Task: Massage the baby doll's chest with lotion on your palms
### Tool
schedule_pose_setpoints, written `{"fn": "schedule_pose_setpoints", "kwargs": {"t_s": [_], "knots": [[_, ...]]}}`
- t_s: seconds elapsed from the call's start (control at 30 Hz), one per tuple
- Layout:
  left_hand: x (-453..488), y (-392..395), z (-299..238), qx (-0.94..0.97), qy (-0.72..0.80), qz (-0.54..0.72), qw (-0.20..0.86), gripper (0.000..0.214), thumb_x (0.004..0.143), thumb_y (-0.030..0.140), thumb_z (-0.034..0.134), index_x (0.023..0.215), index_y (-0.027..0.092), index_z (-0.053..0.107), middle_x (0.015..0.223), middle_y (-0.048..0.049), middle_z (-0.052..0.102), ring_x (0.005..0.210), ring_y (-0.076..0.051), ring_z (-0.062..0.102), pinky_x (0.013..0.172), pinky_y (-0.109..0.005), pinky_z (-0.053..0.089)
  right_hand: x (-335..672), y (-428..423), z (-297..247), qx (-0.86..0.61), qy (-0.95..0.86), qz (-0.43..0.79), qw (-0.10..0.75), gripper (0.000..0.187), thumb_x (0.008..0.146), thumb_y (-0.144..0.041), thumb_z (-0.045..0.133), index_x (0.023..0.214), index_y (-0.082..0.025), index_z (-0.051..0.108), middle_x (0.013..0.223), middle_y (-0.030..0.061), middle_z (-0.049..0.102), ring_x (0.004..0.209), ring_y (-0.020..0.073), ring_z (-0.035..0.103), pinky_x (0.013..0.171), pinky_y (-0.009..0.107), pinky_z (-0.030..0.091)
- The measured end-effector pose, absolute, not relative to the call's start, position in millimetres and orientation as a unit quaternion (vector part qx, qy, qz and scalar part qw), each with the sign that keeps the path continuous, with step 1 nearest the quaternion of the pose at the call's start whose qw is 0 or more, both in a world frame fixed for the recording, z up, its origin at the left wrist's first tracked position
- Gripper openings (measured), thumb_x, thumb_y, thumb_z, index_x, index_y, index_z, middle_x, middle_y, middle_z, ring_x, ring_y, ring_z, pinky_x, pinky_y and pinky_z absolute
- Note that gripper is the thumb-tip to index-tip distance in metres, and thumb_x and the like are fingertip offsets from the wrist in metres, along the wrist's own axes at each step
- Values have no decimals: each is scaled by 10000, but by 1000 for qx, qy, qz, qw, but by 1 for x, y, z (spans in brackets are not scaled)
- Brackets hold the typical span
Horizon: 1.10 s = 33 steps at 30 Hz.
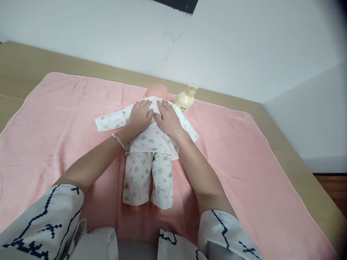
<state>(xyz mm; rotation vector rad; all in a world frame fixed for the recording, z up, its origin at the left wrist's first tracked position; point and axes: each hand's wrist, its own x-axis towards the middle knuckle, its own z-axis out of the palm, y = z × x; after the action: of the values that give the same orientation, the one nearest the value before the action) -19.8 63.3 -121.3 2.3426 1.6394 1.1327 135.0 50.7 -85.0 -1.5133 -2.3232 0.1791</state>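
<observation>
Palms down on a dressed doll point(151, 144)
Left hand point(140, 116) has fingers close together, right hand point(168, 118) slightly spread; a bottle point(187, 98) is to the right of these.

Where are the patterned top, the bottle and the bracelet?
Patterned top point(152, 139): head view, on its lower middle.
Bottle point(185, 99): head view, on its body.
Bracelet point(118, 141): head view, on its band.

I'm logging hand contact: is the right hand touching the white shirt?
Touching. The head view shows the right hand laid flat on the upper part of the white shirt, no gap showing between them.
</observation>
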Motion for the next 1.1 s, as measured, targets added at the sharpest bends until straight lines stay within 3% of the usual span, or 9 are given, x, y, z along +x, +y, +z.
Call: {"fn": "schedule_pose_setpoints", "kwargs": {"t_s": [0.13,0.4,0.53,0.77,0.97,1.1], "knots": [[-20,59,-119,783,497,374,6,407,955,245,321,1202,126,623,1253,-131,665,1218,-248,578,1116,-442,411,132,48,-84,-540,-819,45,189,548,962,-324,406,1448,-74,446,1545,202,398,1467,309,334,1205,514,258],[-15,43,-112,750,555,355,-51,336,963,253,353,897,169,672,1022,-125,713,1016,-269,625,933,-431,495,114,26,-80,-579,-791,-56,188,446,989,-289,327,1156,-42,658,1328,248,612,1278,336,562,1055,449,456],[-13,42,-107,746,587,311,-45,346,958,246,342,1031,116,654,1136,-163,678,1078,-302,600,939,-458,485,111,24,-77,-586,-789,-47,178,458,993,-268,289,1151,-30,647,1322,260,609,1288,334,551,1075,461,434],[-16,56,-116,744,579,332,13,402,944,261,370,1248,103,579,1342,-154,602,1271,-303,524,1113,-486,381,122,42,-76,-601,-771,38,207,458,948,-373,407,1237,-68,589,1354,216,595,1313,352,507,1095,512,406],[-16,57,-119,740,574,350,31,416,934,260,384,1267,103,578,1348,-140,607,1291,-289,521,1140,-470,364,123,45,-85,-604,-757,67,239,568,930,-394,450,1365,-30,485,1433,232,517,1372,358,437,1155,526,331],[-17,57,-121,734,570,368,29,391,928,265,407,1246,118,581,1330,-141,617,1286,-286,527,1135,-467,369,120,38,-91,-609,-732,49,300,549,918,-386,460,1326,-23,519,1404,243,536,1355,351,451,1155,514,340]]}}
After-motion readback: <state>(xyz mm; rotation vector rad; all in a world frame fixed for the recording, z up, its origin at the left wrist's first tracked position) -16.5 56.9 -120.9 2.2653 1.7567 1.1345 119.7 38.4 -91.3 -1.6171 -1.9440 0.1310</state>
